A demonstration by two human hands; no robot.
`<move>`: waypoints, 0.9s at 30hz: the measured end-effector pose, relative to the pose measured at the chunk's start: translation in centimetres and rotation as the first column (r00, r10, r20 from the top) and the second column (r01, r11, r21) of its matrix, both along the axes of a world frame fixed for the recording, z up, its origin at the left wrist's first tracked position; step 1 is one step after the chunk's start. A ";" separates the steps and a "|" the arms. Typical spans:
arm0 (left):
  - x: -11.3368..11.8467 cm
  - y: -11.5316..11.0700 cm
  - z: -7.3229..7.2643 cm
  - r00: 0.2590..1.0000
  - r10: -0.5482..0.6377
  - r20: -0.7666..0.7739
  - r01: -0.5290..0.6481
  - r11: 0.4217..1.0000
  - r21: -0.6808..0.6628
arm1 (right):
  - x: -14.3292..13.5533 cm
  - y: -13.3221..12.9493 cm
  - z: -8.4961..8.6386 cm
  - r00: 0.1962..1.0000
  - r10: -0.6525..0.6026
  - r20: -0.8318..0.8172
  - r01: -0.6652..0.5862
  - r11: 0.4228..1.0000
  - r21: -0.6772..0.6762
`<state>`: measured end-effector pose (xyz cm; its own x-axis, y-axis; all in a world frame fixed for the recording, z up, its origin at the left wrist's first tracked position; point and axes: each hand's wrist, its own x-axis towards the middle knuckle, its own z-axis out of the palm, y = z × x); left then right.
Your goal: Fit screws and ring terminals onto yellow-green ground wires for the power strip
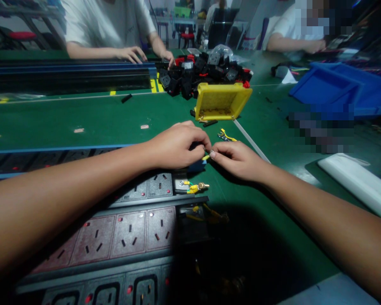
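Observation:
My left hand (184,144) reaches across a row of power strips, its thumb and forefinger closed in a pinch. From the other side my right hand (236,159) meets it, also pinching, and the fingertips nearly touch. A small metallic piece shows between them, too small to make out. Just under the fingertips is a yellow-sleeved wire end (206,158) at the end of a blue-edged power strip (19,162). Nearer me, a black power strip (159,185) has yellow-sleeved wires on a brass bolt (203,186). A reddish socket strip (130,231) lies closer still.
A tilted yellow bin (224,101) holds small brass parts. Behind it are piled black socket modules (206,70). A wrench (222,135) lies beyond my hands. Blue bins (339,89) and a white case (352,178) stand right. Co-workers sit opposite; one person's hand (133,54) rests near black rails.

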<state>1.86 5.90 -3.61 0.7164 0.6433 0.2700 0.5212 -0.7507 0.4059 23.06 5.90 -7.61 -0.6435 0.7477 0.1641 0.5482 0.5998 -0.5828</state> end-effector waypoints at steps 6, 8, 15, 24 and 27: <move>0.0 0.0 -0.1 1.000 0.002 -0.010 -0.002 1.000 0.008 | 0.1 0.3 -0.5 0.998 0.002 -0.070 0.000 1.000 0.021; 0.0 0.1 -0.1 1.000 0.006 -0.009 -0.006 1.000 0.018 | 0.1 0.4 -0.6 0.995 0.025 -0.094 -0.024 1.000 0.010; 0.0 0.2 -0.2 1.000 0.017 -0.009 -0.017 1.000 0.022 | 0.1 0.6 -0.4 0.998 0.014 -0.058 -0.017 0.999 -0.035; -0.1 0.3 -0.1 1.000 0.012 -0.006 -0.012 1.000 0.028 | -0.1 0.2 -0.4 0.995 -0.053 -0.083 0.049 0.997 -0.055; 0.0 0.2 -0.1 1.000 0.008 -0.014 -0.008 1.000 0.016 | 0.0 0.2 -0.3 0.995 -0.100 -0.025 0.099 0.993 -0.057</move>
